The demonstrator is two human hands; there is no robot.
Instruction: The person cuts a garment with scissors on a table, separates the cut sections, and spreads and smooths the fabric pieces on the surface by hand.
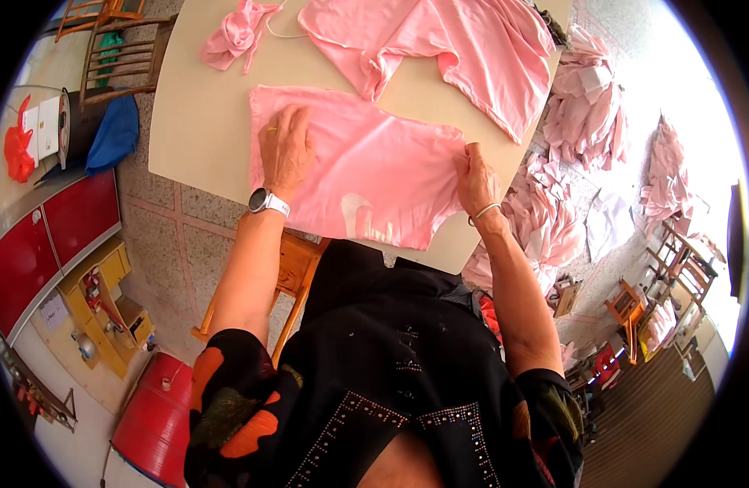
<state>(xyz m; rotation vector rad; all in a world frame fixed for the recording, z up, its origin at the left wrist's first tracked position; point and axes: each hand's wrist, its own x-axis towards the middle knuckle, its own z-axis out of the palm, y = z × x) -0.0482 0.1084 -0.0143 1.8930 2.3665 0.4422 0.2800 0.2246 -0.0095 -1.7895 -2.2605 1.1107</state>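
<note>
A pink garment (pixel 366 167) with a white print near its lower edge lies spread on the table (pixel 199 138) in front of me. My left hand (pixel 285 154) rests on its left part, fingers lying on the cloth. At the opposite side, my right hand (pixel 478 183) is closed on the garment's right edge, thumb pointing up. Just beyond lies a larger pink garment (pixel 439 49), loosely spread. A small bunched pink cloth (pixel 238 37) with a thin white string sits at the far left of the table.
Heaps of pink cloth (pixel 590 106) lie on the floor at the right, another pile (pixel 541 215) close to the table's edge. A wooden chair (pixel 297 264) stands under the near left side. Another chair (pixel 130 57) is at the far left, and a red drum (pixel 155 411) stands lower left.
</note>
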